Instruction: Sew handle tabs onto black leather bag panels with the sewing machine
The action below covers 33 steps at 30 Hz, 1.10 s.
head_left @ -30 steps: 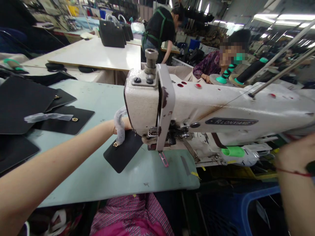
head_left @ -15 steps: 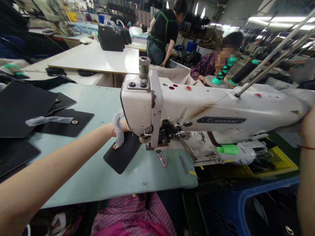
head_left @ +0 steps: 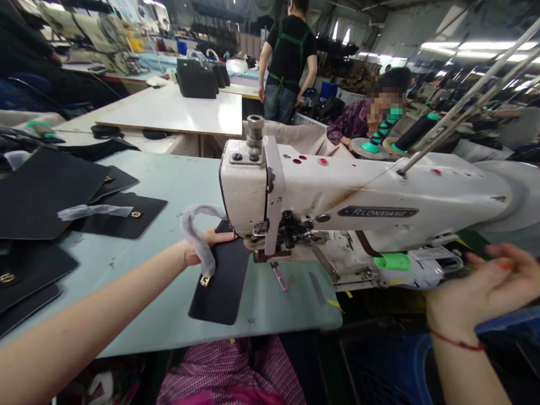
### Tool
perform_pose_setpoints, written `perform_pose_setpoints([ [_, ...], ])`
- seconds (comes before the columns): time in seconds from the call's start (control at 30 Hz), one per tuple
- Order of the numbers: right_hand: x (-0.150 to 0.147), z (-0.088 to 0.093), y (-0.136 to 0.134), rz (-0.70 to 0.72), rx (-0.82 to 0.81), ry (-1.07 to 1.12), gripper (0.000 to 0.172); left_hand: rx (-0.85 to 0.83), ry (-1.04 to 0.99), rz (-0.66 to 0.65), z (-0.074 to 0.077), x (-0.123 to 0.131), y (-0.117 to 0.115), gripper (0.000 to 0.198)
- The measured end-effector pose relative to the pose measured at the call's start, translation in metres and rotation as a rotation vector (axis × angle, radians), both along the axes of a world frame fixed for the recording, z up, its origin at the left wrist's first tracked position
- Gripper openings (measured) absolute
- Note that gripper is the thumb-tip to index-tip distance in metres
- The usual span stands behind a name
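Observation:
My left hand (head_left: 206, 242) reaches across the pale green table (head_left: 169, 185) and rests on a black leather panel (head_left: 221, 281) with a gold clasp, beside the head of a white sewing machine (head_left: 337, 202). Its fingertips are hidden behind the machine head. A strip of clear plastic film (head_left: 194, 230) loops over that hand. At the lower right my right hand (head_left: 485, 287) hangs in the air in front of the machine's base, with its fingers stretched out and nothing in it.
Several black leather panels (head_left: 42, 191) with gold clasps lie at the table's left. Green thread cones (head_left: 382, 132) stand behind the machine. A seated person (head_left: 358, 115) and a standing person (head_left: 291, 62) work beyond. Black handbags (head_left: 196, 79) stand on a white table.
My left hand has drawn the black panel a little toward me and turned it more upright. My right hand has come back into view at the lower right, fingers stretched.

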State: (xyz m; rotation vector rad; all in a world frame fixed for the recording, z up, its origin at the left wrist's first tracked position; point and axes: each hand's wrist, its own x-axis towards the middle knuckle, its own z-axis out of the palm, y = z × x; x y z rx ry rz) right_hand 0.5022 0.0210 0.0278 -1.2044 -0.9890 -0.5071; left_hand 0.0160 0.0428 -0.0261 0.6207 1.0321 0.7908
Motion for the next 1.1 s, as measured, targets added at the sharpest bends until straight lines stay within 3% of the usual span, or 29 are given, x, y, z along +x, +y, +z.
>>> perform_pose_setpoints([
  [0.03,-0.039,-0.008,-0.019,0.199,-0.092,0.026,0.030,-0.023,-0.024,0.004,-0.005,0.001,-0.009,0.039],
  [0.13,-0.153,-0.038,-0.061,1.037,-0.810,0.129,0.033,-0.121,-0.152,0.082,-0.015,0.007,-0.034,0.040],
  [0.17,-0.184,-0.048,-0.067,1.218,-0.990,0.235,0.037,-0.161,-0.197,0.109,-0.017,0.010,-0.039,0.040],
  [0.23,-0.229,-0.064,-0.066,1.400,-1.185,0.454,0.046,-0.212,-0.243,0.137,-0.018,0.013,-0.043,0.039],
  [0.3,-0.256,-0.075,-0.056,1.518,-1.292,0.627,0.053,-0.218,-0.253,0.139,-0.018,0.014,-0.043,0.036],
  [0.43,-0.274,-0.084,-0.041,1.557,-1.301,0.818,0.050,-0.185,-0.276,0.099,-0.017,0.011,-0.040,0.035],
  [0.57,-0.277,-0.082,-0.044,1.463,-1.245,0.659,0.050,-0.127,-0.175,0.086,-0.016,0.010,-0.040,0.036],
  [0.7,-0.278,-0.080,-0.047,1.366,-1.213,0.521,0.050,-0.150,-0.125,0.106,-0.017,0.011,-0.038,0.025],
  [1.1,-0.282,-0.086,-0.046,1.328,-1.193,0.481,0.049,-0.161,-0.234,0.103,-0.030,0.005,-0.033,0.028],
])
